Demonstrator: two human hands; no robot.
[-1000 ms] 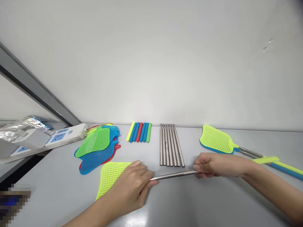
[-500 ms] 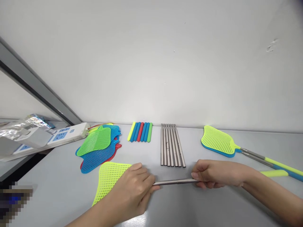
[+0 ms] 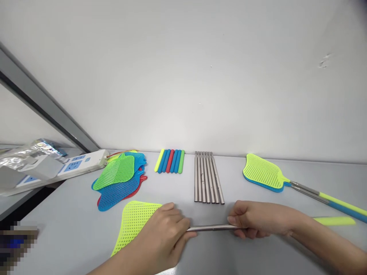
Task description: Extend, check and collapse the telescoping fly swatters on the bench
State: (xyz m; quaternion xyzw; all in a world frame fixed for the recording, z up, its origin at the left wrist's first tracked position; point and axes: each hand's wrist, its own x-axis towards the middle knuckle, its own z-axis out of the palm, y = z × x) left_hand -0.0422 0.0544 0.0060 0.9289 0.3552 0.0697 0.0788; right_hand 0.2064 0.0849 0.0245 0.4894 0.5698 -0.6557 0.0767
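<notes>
A metal rod point(image 3: 212, 228) runs level between my two hands above the table. My left hand point(image 3: 168, 233) is closed around its left end, where a yellow-green perforated fly swatter head point(image 3: 137, 217) comes out from behind the fingers; the joint itself is hidden. My right hand point(image 3: 252, 219) pinches the rod's right end between thumb and fingers. Beyond the hands lies a row of several metal rods point(image 3: 204, 179). A loose yellow-green handle sleeve point(image 3: 334, 221) rests by my right forearm.
Several coloured handle sleeves point(image 3: 169, 161) lie at the back, left of the rods. A pile of fly swatter heads point(image 3: 120, 183) is at the left, near a white power strip point(image 3: 77, 164). Two assembled fly swatters point(image 3: 263, 172) lie at the right. The wall point(image 3: 183, 76) rises behind.
Both hands have come slightly nearer to me with the rod and the yellow-green head, and the gap between them has narrowed a little. The grips look the same.
</notes>
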